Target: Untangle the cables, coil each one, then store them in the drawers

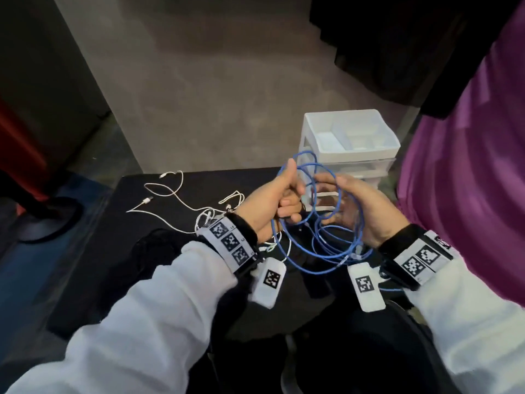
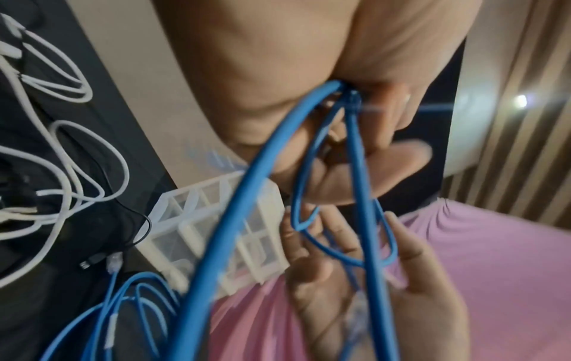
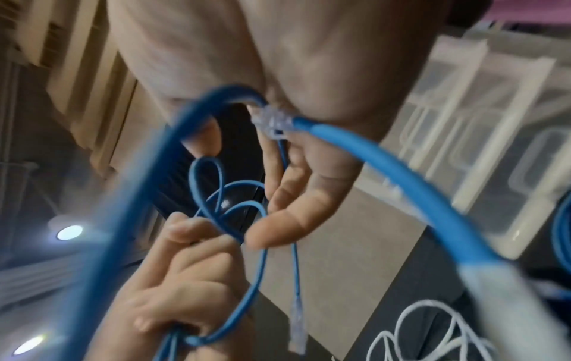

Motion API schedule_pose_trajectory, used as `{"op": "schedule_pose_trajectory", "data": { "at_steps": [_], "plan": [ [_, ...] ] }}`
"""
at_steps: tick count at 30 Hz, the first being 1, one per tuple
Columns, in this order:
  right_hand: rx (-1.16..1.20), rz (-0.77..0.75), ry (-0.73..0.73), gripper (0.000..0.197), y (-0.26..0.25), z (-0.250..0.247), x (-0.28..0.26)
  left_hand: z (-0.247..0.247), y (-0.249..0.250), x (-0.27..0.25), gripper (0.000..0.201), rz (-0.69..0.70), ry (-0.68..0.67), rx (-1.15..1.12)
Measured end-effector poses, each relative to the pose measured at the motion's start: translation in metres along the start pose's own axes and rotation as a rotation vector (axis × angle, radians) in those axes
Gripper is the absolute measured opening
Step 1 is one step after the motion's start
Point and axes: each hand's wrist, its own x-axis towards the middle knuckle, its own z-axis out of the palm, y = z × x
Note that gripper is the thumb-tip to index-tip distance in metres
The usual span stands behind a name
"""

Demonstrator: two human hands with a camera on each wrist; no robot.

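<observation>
A long blue cable [image 1: 305,151] hangs in several loops between my two hands above the black table [image 1: 136,251]. My left hand [image 1: 272,200] is a fist with the thumb up, gripping a bunch of blue strands [image 2: 250,195]. My right hand [image 1: 360,206] faces it, fingers curved round a loop, with a clear connector [image 3: 273,121] tucked against the palm. A second clear connector [image 3: 298,327] dangles below. Tangled white cables [image 1: 208,216] lie on the table left of my hands. The white drawer unit [image 1: 366,157] stands just behind my right hand, its drawers shut.
On top of the drawer unit is an open tray with compartments. A thin black cable with a plug [image 2: 89,259] lies among the white ones. Purple cloth [image 1: 468,180] fills the right side. The table's far edge drops to a grey floor [image 1: 213,95].
</observation>
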Motion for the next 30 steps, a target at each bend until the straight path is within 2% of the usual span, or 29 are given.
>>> {"op": "schedule_pose_trajectory", "data": {
  "at_steps": [3,5,7,8,9,10,11,12,14,16,18,21,25,28,30],
  "plan": [
    [-0.067,-0.123,0.177,0.026,-0.013,-0.020,-0.012,0.018,-0.020,0.023,0.043,0.048,0.110,0.106],
    [-0.194,-0.163,0.255,0.020,-0.017,-0.033,-0.015,0.022,-0.035,0.042,0.044,0.027,0.198,0.140],
    [-0.408,-0.164,0.350,0.015,-0.006,-0.051,-0.006,0.015,-0.055,0.058,0.054,-0.096,0.228,0.239],
    [-0.552,-0.128,0.382,0.015,0.006,-0.063,0.000,0.010,-0.065,0.061,0.065,-0.188,0.232,0.334],
    [-0.712,-0.058,0.378,0.026,0.019,-0.076,0.005,0.003,-0.076,0.064,0.079,-0.258,0.251,0.435],
    [-0.882,0.023,0.344,0.043,0.034,-0.090,0.010,-0.002,-0.083,0.063,0.093,-0.285,0.285,0.523],
    [-1.025,0.105,0.291,0.060,0.046,-0.100,0.012,-0.007,-0.091,0.061,0.099,-0.272,0.323,0.577],
    [-1.115,0.170,0.247,0.072,0.055,-0.109,0.014,-0.013,-0.096,0.059,0.095,-0.236,0.354,0.603],
    [-1.144,0.254,0.233,0.081,0.062,-0.118,0.012,-0.026,-0.102,0.051,0.071,-0.158,0.393,0.650],
    [-1.143,0.304,0.286,0.091,0.063,-0.123,0.011,-0.045,-0.104,0.039,0.036,-0.051,0.414,0.704],
    [-1.182,0.359,0.369,0.106,0.060,-0.124,0.011,-0.064,-0.102,0.023,0.018,0.013,0.417,0.803],
    [-1.259,0.372,0.425,0.113,0.051,-0.119,0.004,-0.079,-0.093,-0.008,0.006,0.052,0.368,0.966],
    [-1.218,0.276,0.412,0.115,0.041,-0.110,-0.012,-0.076,-0.089,-0.052,0.014,0.071,0.216,0.869],
    [-1.312,0.235,0.458,0.113,0.041,-0.097,-0.017,-0.078,-0.089,-0.076,0.014,0.077,0.280,0.745],
    [-1.447,0.159,0.544,0.103,0.041,-0.078,-0.016,-0.085,-0.088,-0.090,0.014,0.105,0.370,0.720]
  ]
}}
